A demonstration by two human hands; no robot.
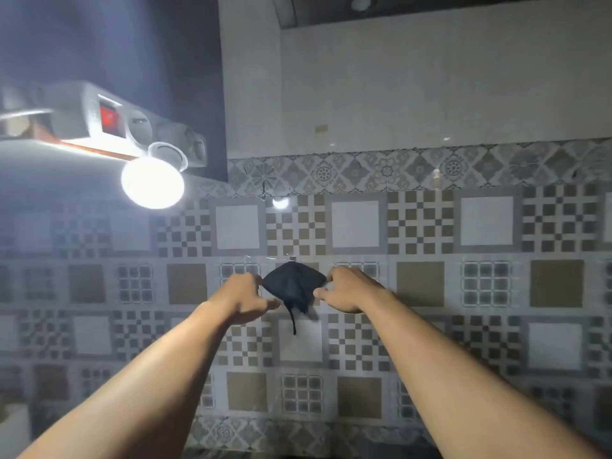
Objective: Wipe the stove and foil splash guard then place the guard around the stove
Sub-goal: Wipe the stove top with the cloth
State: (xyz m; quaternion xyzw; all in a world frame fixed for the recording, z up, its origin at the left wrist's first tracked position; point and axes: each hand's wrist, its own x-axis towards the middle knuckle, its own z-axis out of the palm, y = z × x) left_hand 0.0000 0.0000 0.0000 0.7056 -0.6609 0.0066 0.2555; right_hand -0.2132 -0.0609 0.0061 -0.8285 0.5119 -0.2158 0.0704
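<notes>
Hands both raised before the patterned wall tiles (420, 223): I saw my left hand (243, 298) and right hand (347, 289) each pinching 1 edge of a dark cloth (293, 284), fingers narrow.

You hold both bare arms stretched forward and up, close to each other. Your left hand (245, 298) and right hand (347, 289) each pinch one side of a dark cloth (293, 286) between them.
</notes>
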